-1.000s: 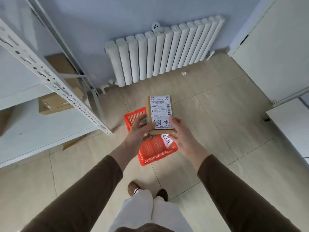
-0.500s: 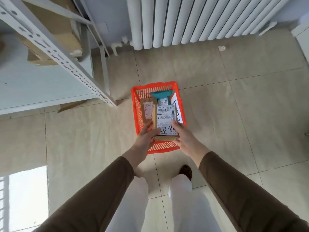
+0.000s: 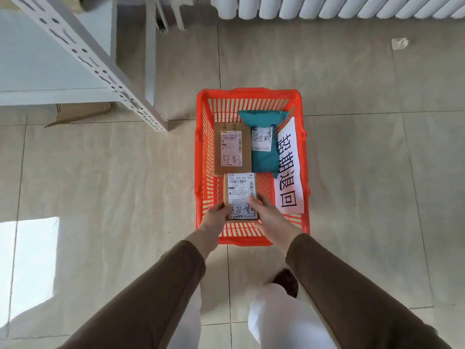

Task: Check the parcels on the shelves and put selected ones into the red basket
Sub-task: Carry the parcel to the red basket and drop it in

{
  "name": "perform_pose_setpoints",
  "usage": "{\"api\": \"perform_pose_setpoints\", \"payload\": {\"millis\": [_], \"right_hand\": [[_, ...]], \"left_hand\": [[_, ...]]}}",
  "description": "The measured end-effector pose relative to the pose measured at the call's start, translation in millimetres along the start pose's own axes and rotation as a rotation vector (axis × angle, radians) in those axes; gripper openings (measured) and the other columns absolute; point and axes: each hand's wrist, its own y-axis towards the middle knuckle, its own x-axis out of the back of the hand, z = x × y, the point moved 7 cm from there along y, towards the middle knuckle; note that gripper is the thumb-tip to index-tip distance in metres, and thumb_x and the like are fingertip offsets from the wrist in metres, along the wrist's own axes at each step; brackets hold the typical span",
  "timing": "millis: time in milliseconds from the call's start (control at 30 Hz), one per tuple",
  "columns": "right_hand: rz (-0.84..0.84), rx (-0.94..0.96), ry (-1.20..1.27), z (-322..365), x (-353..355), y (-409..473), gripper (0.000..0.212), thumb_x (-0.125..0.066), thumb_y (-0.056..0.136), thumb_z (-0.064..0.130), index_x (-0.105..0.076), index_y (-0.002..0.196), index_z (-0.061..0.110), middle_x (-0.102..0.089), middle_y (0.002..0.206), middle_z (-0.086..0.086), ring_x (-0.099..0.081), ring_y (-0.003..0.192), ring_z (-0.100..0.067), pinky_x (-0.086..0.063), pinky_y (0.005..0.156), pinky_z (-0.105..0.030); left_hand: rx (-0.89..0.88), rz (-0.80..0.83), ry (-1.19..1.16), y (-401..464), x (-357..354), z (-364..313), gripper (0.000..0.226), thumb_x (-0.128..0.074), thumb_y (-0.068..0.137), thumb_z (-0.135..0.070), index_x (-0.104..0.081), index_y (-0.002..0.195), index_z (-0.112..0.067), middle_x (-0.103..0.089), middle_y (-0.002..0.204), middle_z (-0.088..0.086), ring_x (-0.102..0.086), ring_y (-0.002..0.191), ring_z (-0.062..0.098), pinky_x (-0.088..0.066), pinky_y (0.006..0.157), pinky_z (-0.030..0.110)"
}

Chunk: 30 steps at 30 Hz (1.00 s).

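The red basket (image 3: 201,152) stands on the tiled floor in front of me. Low inside its near end is a small cardboard parcel (image 3: 240,190) with a white label, held at its near corners by my left hand (image 3: 215,217) and my right hand (image 3: 268,217). Deeper in the basket lie a brown cardboard parcel (image 3: 231,149) and a teal bag parcel (image 3: 264,139). A white paper sign (image 3: 288,170) with large black characters leans along the basket's right wall.
A white metal shelf unit (image 3: 50,71) stands at the left, its slotted post (image 3: 100,69) reaching down near the basket's far left corner. Flattened cardboard (image 3: 80,113) lies under it. A white radiator (image 3: 327,6) runs along the far wall. My legs and a shoe (image 3: 286,282) are below.
I have bent down closer over the basket and lowered the small parcel with both hands from above the rim into its near end.
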Motion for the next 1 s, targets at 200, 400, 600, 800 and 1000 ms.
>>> {"api": "perform_pose_setpoints", "payload": {"millis": [200, 400, 600, 800, 1000], "right_hand": [[0.021, -0.074, -0.014, -30.9, 2.7, 80.0, 0.043, -0.058, 0.104, 0.032, -0.051, 0.146, 0.027, -0.065, 0.138, -0.007, -0.062, 0.121, -0.027, -0.036, 0.118, -0.057], [-0.022, -0.098, -0.009, -50.4, 9.2, 141.8, 0.043, -0.059, 0.104, 0.024, -0.053, 0.146, 0.024, -0.071, 0.129, -0.005, -0.067, 0.108, -0.021, -0.048, 0.099, -0.045], [-0.036, -0.106, 0.012, -62.9, 11.6, 174.4, 0.037, -0.058, 0.104, 0.017, -0.057, 0.141, 0.020, -0.072, 0.126, -0.007, -0.069, 0.112, -0.026, -0.057, 0.078, -0.036], [-0.027, -0.080, -0.016, -61.2, 6.2, 179.5, 0.036, -0.056, 0.105, 0.016, -0.056, 0.140, 0.021, -0.072, 0.115, -0.002, -0.069, 0.100, -0.019, -0.057, 0.075, -0.034], [-0.039, -0.044, -0.087, -40.9, 6.9, 134.0, 0.037, -0.057, 0.105, 0.026, -0.054, 0.142, 0.021, -0.070, 0.132, -0.003, -0.064, 0.124, -0.027, -0.039, 0.117, -0.054]], "left_hand": [[0.014, -0.085, 0.222, 82.7, 2.6, 18.1, 0.033, -0.049, 0.108, -0.030, -0.059, 0.139, -0.023, -0.075, 0.113, 0.009, -0.075, 0.104, 0.036, -0.060, 0.095, 0.057], [0.003, -0.132, 0.274, 123.6, -1.3, 18.6, 0.036, -0.038, 0.113, -0.020, -0.045, 0.148, -0.019, -0.063, 0.116, 0.002, -0.062, 0.083, 0.012, -0.058, 0.074, 0.029], [0.014, -0.229, 0.265, 158.0, 3.7, 27.4, 0.037, -0.037, 0.112, -0.025, -0.045, 0.148, -0.023, -0.066, 0.118, 0.005, -0.069, 0.096, 0.022, -0.063, 0.086, 0.039], [0.035, -0.302, 0.332, 159.8, 6.6, 25.2, 0.040, -0.037, 0.112, -0.025, -0.039, 0.152, -0.021, -0.064, 0.129, 0.011, -0.070, 0.105, 0.028, -0.063, 0.089, 0.040], [-0.048, -0.229, 0.330, 113.8, 2.0, 10.5, 0.042, -0.037, 0.113, -0.023, -0.037, 0.155, -0.019, -0.060, 0.135, 0.006, -0.065, 0.098, 0.021, -0.043, 0.060, 0.017]]}}
